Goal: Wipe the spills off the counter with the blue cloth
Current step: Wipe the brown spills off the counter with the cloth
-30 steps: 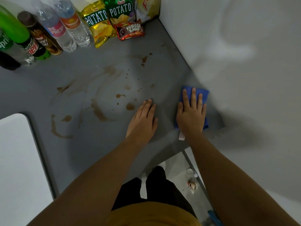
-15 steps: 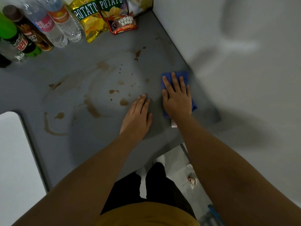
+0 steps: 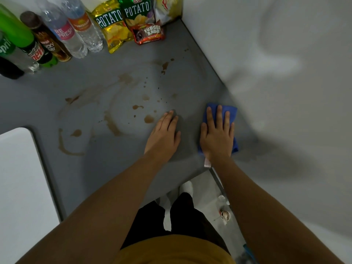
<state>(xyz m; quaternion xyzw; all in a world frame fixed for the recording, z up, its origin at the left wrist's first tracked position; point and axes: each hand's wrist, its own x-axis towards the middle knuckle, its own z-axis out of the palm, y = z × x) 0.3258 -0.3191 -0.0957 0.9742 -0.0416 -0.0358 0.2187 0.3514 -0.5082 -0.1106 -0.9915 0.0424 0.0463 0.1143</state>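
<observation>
The blue cloth (image 3: pixel 231 112) lies flat on the grey counter (image 3: pixel 95 178) near its right edge, by the white wall. My right hand (image 3: pixel 217 138) presses on it with straight, spread fingers. My left hand (image 3: pixel 163 136) rests flat on the bare counter just left of the cloth, fingers together. Brown spills (image 3: pixel 148 119) dot and streak the counter left of and beyond both hands; one blot lies right by my left fingertips, and a long curved streak (image 3: pixel 64 147) runs further left.
Several drink bottles (image 3: pixel 62 35) stand along the back left. Potato chip bags (image 3: pixel 114 23) and a Fudgee Barr pack (image 3: pixel 149 34) sit at the back. A white wall (image 3: pixel 285 92) bounds the right side. A white surface (image 3: pixel 19 187) adjoins at the left.
My right hand slid the cloth left toward my left hand, then back right toward the wall. My left hand stayed flat on the counter. The spills look the same.
</observation>
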